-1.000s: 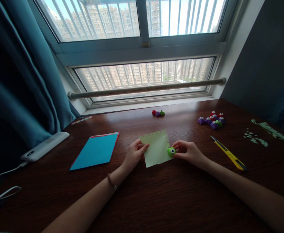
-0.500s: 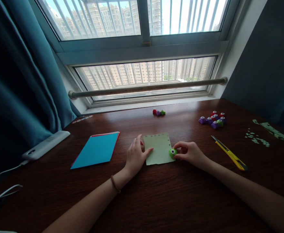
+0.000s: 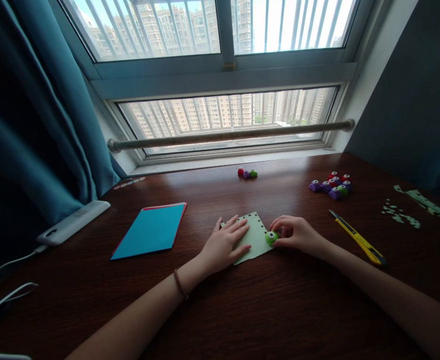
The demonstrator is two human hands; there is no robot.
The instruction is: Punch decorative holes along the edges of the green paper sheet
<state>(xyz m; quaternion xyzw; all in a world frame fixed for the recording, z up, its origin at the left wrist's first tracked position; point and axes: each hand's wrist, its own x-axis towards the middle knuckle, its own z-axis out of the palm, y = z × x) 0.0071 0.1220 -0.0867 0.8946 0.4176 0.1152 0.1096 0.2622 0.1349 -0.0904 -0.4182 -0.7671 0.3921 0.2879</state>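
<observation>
My left hand point(image 3: 225, 245) lies spread on the green paper point(image 3: 255, 240), palm down with the fingers stretched out and apart, covering the sheet's left part. The paper rests on the desk point(image 3: 212, 315) in front of me, turned at a slant, with small dark holes along its far edge and near its right edge. With my right hand point(image 3: 297, 234) I pinch a green punch point(image 3: 271, 238) between thumb and fingers; it sits at the paper's right edge, its round white top facing up. I wear a brown bracelet point(image 3: 179, 285) on my left wrist.

To my left lies a blue sheet point(image 3: 148, 230), a red edge showing beneath it. To my right is a yellow cutter point(image 3: 357, 237), blade pointing away from me, and beyond it some paper bits point(image 3: 397, 215). Three small punches point(image 3: 247, 174) stand together near the window point(image 3: 223, 75).
</observation>
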